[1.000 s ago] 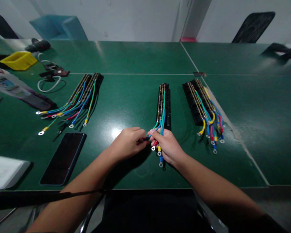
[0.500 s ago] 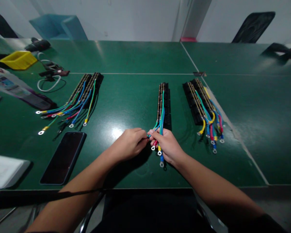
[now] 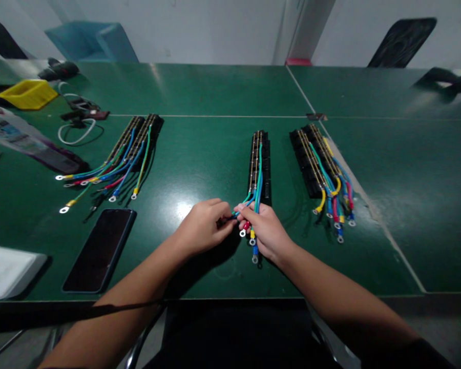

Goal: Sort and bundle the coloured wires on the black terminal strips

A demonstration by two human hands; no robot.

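A black terminal strip (image 3: 259, 164) lies lengthwise in the middle of the green table (image 3: 207, 92), with green, blue, red and yellow wires (image 3: 256, 189) running down from it to ring lugs. My right hand (image 3: 267, 231) is closed round the bundle of these wires just below the strip; the lugs stick out under its fingers. My left hand (image 3: 203, 225) is pinched shut on the end of one dark wire at the left side of the same bundle. Both hands touch each other at the fingertips.
More wired strips lie to the left (image 3: 136, 141) and right (image 3: 311, 159). A dark phone (image 3: 100, 248) lies near the front edge beside a white object (image 3: 7, 269). A yellow bin (image 3: 27, 94), a white cable (image 3: 75, 134) and a packet (image 3: 26, 141) are far left.
Almost nothing has moved. My hands have shifted a touch toward the strip while keeping their hold on the wires.
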